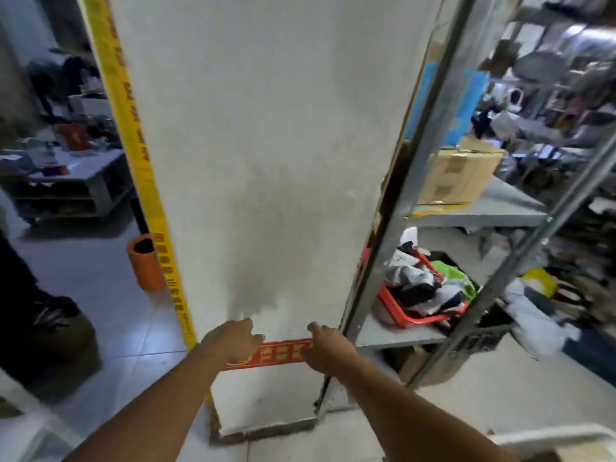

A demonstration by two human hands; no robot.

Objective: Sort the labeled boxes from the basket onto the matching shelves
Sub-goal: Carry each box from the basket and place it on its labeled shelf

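The print on the red box (pixel 281 351) is too smeared to read, and both its ends are hidden under the left hand (pixel 231 340) and the right hand (pixel 328 346). The yellow strip's (pixel 143 168) lettering is also illegible. The shelves (pixel 480 208) at the right blur into unidentifiable clutter, the red basket's (pixel 396 308) contents cannot be told apart, and the far bench (pixel 83 168) is indistinct.

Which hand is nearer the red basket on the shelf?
Right. The right hand holds the red box's end nearest the shelf, with the red basket up and to its right. The left hand holds the far end, further away.
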